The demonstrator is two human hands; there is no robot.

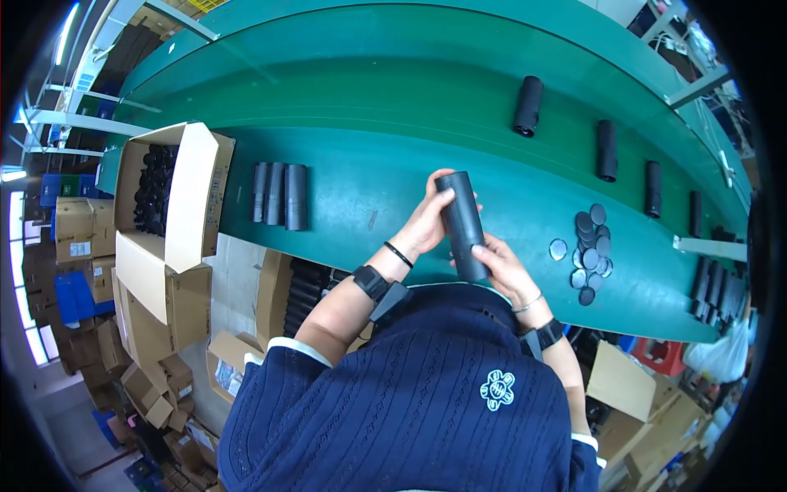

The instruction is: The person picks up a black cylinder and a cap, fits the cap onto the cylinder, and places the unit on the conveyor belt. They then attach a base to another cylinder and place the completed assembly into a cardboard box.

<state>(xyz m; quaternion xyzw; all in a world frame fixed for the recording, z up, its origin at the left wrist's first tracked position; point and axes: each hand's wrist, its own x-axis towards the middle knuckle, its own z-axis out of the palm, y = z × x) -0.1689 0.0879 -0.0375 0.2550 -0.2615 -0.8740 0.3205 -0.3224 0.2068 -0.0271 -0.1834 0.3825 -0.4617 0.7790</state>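
A black cylindrical tube [465, 223] is held in front of me, tilted slightly, over the near edge of the green bench. My left hand [430, 215] wraps its upper end, and my right hand [506, 266] grips its lower end with the thumb on top. To the right lies a loose pile of round black discs [590, 250], some with a shiny face; one silvery disc [558, 249] sits a little apart. Three similar black tubes [279, 196] lie side by side on the bench to the left.
Several black tubes [607, 150] lie spaced out on the green belt [369, 90], with more bunched [715, 287] at the far right. An open carton [193, 197] of black parts stands left, another carton [273, 299] of tubes near my left arm. A metal post [709, 248] edges the right.
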